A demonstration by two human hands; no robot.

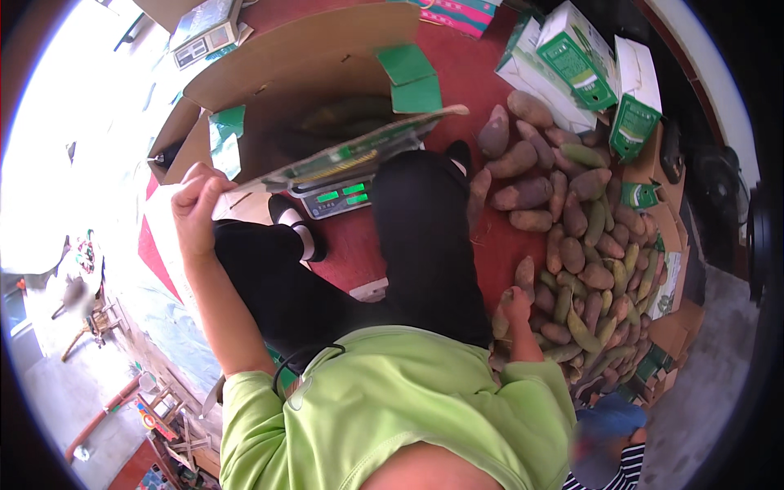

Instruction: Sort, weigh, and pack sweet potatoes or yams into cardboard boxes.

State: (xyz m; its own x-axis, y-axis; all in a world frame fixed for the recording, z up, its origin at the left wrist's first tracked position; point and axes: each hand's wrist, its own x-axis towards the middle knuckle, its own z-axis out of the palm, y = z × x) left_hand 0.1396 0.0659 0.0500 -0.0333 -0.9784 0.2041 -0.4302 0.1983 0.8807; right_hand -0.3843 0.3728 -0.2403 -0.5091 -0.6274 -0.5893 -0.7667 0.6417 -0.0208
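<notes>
My left hand [196, 204] pinches the raised flap [347, 153] of an open cardboard box [302, 57]; my right hand [515, 305], well apart, touches a brownish-green vegetable [499, 322], grip closure unclear. The vegetable pile [599, 276] lies to my right: elongated, tapered pieces, dull brown-purple, some green.

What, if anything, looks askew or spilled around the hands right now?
The green-and-white cartons beyond the tubers lean at mixed angles rather than standing square. Beside the right hand, the tubers lie loose on the red floor, perhaps deliberately. The left hand holds the box flap; no damage is clear.
</notes>
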